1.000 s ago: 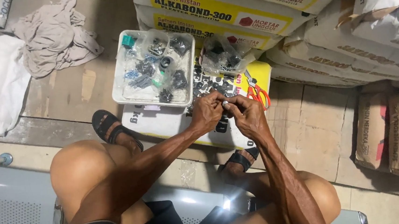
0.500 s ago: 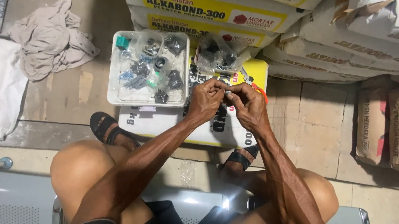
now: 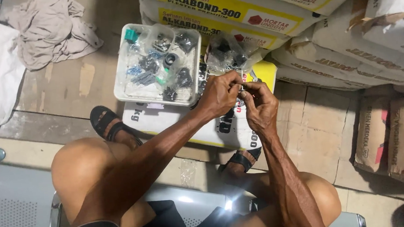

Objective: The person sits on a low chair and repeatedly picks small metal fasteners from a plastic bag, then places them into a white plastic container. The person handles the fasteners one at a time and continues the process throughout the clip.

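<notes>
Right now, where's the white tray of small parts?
In the head view, the white tray rests on a white sack, up-left of the left hand.

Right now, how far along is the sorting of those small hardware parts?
Done: several small bags of dark parts already lie in the white tray. In hand: the left hand and right hand pinch a small metal piece between them; I can't tell what it is. Left: a clear bag of parts beside the tray.

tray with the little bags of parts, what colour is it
The tray is white, or a very pale translucent plastic, seen best in the head view.
</notes>
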